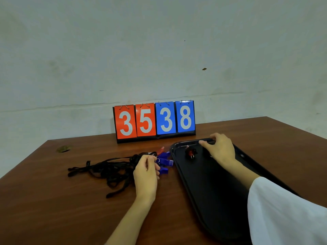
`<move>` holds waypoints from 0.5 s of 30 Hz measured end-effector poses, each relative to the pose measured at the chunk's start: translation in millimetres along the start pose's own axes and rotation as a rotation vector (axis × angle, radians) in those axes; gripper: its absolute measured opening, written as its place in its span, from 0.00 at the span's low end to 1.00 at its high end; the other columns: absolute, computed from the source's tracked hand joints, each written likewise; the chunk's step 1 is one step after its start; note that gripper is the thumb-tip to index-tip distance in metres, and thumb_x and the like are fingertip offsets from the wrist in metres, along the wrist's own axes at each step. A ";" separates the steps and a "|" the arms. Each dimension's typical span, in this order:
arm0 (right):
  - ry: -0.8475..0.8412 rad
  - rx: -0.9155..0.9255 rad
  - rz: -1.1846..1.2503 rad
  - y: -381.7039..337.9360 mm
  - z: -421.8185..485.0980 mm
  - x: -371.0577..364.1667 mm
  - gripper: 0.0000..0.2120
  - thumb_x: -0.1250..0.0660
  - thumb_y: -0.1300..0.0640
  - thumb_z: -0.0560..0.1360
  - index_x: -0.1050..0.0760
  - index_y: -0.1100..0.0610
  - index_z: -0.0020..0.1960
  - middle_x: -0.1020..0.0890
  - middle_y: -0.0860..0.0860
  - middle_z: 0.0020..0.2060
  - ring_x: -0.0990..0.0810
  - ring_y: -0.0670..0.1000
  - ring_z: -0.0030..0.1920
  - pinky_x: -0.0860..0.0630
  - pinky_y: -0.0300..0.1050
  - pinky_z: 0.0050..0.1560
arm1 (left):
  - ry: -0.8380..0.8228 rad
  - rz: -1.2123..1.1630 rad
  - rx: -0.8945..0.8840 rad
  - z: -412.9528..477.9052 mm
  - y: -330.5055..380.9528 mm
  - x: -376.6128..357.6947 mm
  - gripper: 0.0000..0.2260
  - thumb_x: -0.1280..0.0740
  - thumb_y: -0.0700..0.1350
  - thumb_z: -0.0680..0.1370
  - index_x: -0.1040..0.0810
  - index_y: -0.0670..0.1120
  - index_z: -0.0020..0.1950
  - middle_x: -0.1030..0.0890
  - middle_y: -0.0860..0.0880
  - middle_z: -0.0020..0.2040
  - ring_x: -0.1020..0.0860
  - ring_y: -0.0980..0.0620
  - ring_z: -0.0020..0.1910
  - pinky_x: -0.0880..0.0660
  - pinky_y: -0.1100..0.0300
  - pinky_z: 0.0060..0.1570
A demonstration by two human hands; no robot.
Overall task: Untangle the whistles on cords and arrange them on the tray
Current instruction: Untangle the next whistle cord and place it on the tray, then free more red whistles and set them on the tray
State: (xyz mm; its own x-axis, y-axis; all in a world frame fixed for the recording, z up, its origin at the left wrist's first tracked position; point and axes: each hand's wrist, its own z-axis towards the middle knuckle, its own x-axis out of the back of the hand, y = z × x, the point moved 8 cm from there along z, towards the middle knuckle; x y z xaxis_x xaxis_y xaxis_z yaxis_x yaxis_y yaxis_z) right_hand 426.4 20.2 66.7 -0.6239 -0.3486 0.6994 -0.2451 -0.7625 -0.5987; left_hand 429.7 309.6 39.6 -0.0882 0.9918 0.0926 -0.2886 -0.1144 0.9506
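Observation:
A black tray (208, 191) lies on the right of the brown table. One red whistle (190, 152) with a metal ring rests at the tray's far end. My right hand (219, 149) lies over the tray's far part, fingers curved down near the far rim; whether it holds anything is hidden. Left of the tray sits a cluster of blue whistles (165, 162) and one red whistle (161, 150), joined to a tangle of black cords (109, 171). My left hand (146, 171) rests at that cluster, its fingers curled on a blue whistle's ring.
A flip scoreboard (154, 121) reading 35 and 38 stands at the table's far edge against the wall. A small dark mark (63, 148) shows on the table's far left. The table (53, 209) ends close behind the tray on the right.

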 end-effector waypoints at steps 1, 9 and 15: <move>0.038 0.050 0.015 -12.6 -2.0 4.0 0.21 0.31 0.43 0.71 0.24 0.55 0.57 0.22 0.52 0.53 0.23 0.52 0.54 0.23 0.49 0.52 | 0.002 -0.005 0.007 0.2 -0.3 0.1 0.11 0.44 0.43 0.82 0.24 0.48 0.45 0.22 0.47 0.37 0.25 0.54 0.34 0.27 0.64 0.33; -0.310 0.284 -0.159 -132.9 -29.8 -68.6 0.14 0.36 0.49 0.75 0.23 0.58 0.40 0.20 0.52 0.34 0.20 0.50 0.36 0.24 0.40 0.38 | 0.023 -0.047 0.024 0.0 -1.1 2.2 0.11 0.43 0.42 0.81 0.23 0.47 0.43 0.22 0.46 0.35 0.26 0.54 0.33 0.28 0.62 0.31; -0.197 0.262 -0.489 -160.2 -19.1 -104.8 0.15 0.42 0.45 0.77 0.28 0.57 0.48 0.23 0.53 0.40 0.23 0.52 0.41 0.28 0.46 0.46 | 0.042 -0.058 0.001 0.7 -2.4 4.5 0.12 0.43 0.40 0.81 0.23 0.46 0.41 0.23 0.48 0.32 0.27 0.55 0.30 0.29 0.60 0.31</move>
State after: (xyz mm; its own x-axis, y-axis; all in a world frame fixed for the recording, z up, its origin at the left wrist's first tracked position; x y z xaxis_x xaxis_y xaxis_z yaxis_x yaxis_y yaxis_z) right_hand 516.9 189.2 81.8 -0.3283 0.0020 0.9446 -0.2629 -0.9607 -0.0893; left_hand 430.6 314.4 37.9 -0.1116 0.9934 0.0250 -0.2932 -0.0570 0.9543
